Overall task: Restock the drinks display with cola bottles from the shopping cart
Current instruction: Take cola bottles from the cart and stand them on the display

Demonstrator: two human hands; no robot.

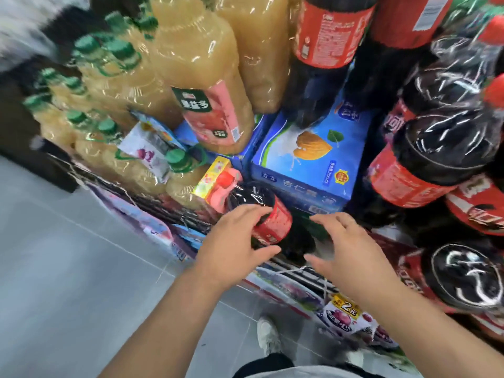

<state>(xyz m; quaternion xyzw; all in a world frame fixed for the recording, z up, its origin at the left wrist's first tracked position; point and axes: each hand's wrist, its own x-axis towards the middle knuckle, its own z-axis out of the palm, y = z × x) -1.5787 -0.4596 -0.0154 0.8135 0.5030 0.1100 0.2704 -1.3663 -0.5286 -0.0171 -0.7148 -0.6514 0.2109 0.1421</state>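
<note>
Both forearms reach down; the left hand (234,236) curls on a cola bottle (268,219) lying on the display, right hand (351,246) open just beside it. Heavy, slick in shrink film (likely): grip the labelled waist. Behind sits a blue carton (313,159).

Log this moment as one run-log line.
phase: placing cola bottle on display | left hand: on bottle | right hand: open, just off it | beside: blue carton
</note>
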